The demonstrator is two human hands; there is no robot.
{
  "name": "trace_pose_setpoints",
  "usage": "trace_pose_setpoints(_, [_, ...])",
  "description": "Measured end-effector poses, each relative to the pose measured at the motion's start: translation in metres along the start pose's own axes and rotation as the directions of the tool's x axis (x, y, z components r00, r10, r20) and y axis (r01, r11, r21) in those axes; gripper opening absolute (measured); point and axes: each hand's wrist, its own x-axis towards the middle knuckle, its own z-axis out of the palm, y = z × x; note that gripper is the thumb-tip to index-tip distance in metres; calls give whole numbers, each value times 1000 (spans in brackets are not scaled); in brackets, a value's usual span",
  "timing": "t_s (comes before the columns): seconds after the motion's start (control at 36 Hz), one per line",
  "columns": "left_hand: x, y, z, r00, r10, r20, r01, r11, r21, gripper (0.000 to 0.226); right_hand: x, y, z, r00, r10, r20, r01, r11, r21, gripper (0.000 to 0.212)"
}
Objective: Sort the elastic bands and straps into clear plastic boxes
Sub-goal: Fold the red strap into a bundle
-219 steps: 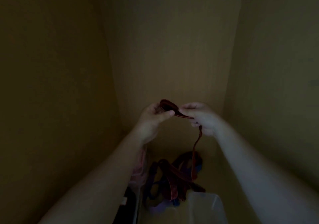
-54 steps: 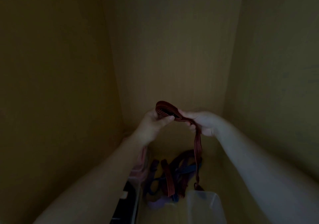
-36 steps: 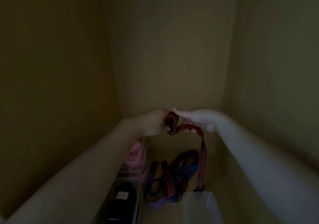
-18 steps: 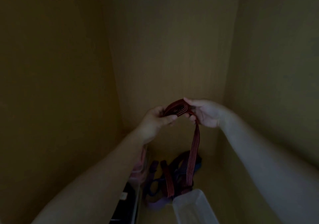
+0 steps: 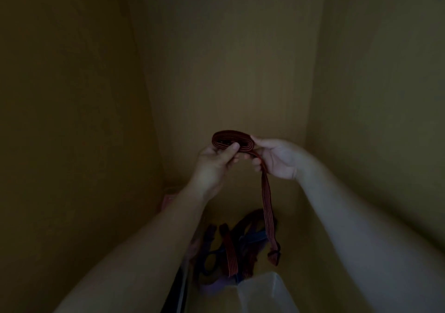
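You hold a partly coiled red striped strap (image 5: 232, 141) up between both hands.
Your left hand (image 5: 214, 161) pinches the coil, thumb on its near side. Your right hand (image 5: 277, 158) curls its fingers round the strap just right of the coil. The loose tail hangs down from there, ending above the near clear plastic box (image 5: 260, 293). A pile of red and blue straps (image 5: 231, 247) lies just beyond the box.

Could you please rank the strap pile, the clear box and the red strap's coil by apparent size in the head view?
1. Strap pile.
2. Clear box, though nearer and cut off by the frame, so unsure against the pile.
3. Red strap's coil.
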Motion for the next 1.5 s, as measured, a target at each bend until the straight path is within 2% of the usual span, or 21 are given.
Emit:
trace_pose_setpoints(0.06, [2, 8, -10, 999, 24, -28, -18, 983, 183, 18, -1, -3, -4, 996, 76, -36, -80, 989, -125, 27])
trace_pose_setpoints(0.14, [6, 22, -22, 999, 8, 43, -28, 869, 494, 25, -1, -6, -5, 981, 170, -89, -188, 940, -283, 26])
trace_pose_setpoints(0.19, [10, 30, -29, 989, -54, 134, -46, 764, 644, 27, 1, -7, -1, 973, 190, -134, -225, 915, -336, 51])
trace_pose_setpoints(0.25, [14, 38, -33, 972, -137, 189, -70, 603, 795, 29, 6, -9, 7, 966, 189, -176, -246, 882, -402, 80])
trace_pose_setpoints(0.31, [16, 42, -34, 951, -208, 231, -106, 482, 870, 26, 11, -11, 16, 966, 179, -184, -247, 843, -477, 96])
trace_pose_setpoints(0.36, [16, 45, -30, 936, -237, 259, -141, 421, 896, 24, 14, -12, 24, 970, 160, -181, -233, 820, -523, 93])
trace_pose_setpoints(0.44, [16, 47, -27, 928, -238, 287, -179, 392, 902, 24, 19, -11, 29, 975, 111, -191, -202, 795, -572, 88])
trace_pose_setpoints(0.56, [15, 43, -32, 932, -230, 281, -161, 433, 887, 20, 21, -7, 26, 981, 92, -169, -169, 829, -533, 75])
trace_pose_setpoints(0.64, [13, 35, -38, 953, -160, 256, -143, 505, 851, 17, 20, -9, 22, 989, 67, -134, -119, 891, -437, 43])
trace_pose_setpoints(0.69, [12, 28, -40, 978, -79, 193, -110, 591, 799, 17, 18, -10, 20, 993, 37, -113, -77, 926, -370, 31])
trace_pose_setpoints(0.78, [8, 17, -39, 997, -49, 66, 0, 799, 601, 27, 17, -10, 18, 995, -23, -99, -1, 973, -232, 30])
trace_pose_setpoints(0.86, [6, 8, -37, 997, -70, 22, 56, 921, 384, 21, 18, -8, 16, 992, -71, -105, 60, 993, -98, 22])
trace_pose_setpoints(0.94, [7, 5, -35, 997, -58, -53, 69, 971, 231, 16, 17, -5, 12, 995, -71, -65, 68, 997, -47, 17])
trace_pose_setpoints(1.03, [11, 4, -35, 991, -36, -132, 46, 996, 73, 16, 15, 1, 7, 999, -45, -29, 44, 999, -14, 25])
trace_pose_setpoints(1.14, [11, 1, -28, 995, -19, -96, 10, 995, -98, 21, 16, 10, 9, 997, -68, 41, 64, 994, 94, 31])
trace_pose_setpoints(1.22, [7, -2, -19, 1000, -12, 2, 12, 996, -89, 22, 18, 15, 11, 993, -98, 66, 86, 982, 167, 33])
trace_pose_setpoints(1.28, [6, -1, -19, 1000, -20, -18, 19, 999, -26, 22, 18, 15, 8, 996, -76, 48, 69, 987, 145, 31])
trace_pose_setpoints(1.36, [9, 4, -27, 997, 30, -76, -17, 986, 164, 5, 16, 11, 3, 1000, 3, -13, -3, 999, -48, 29])
trace_pose_setpoints(1.44, [15, 13, -34, 997, 68, -25, -53, 916, 399, 11, 13, 6, -1, 995, 85, -51, -94, 970, -225, 20])
trace_pose_setpoints(1.5, [17, 20, -36, 998, 53, 41, -66, 843, 534, 16, 12, 1, 0, 985, 146, -88, -167, 930, -326, 37])
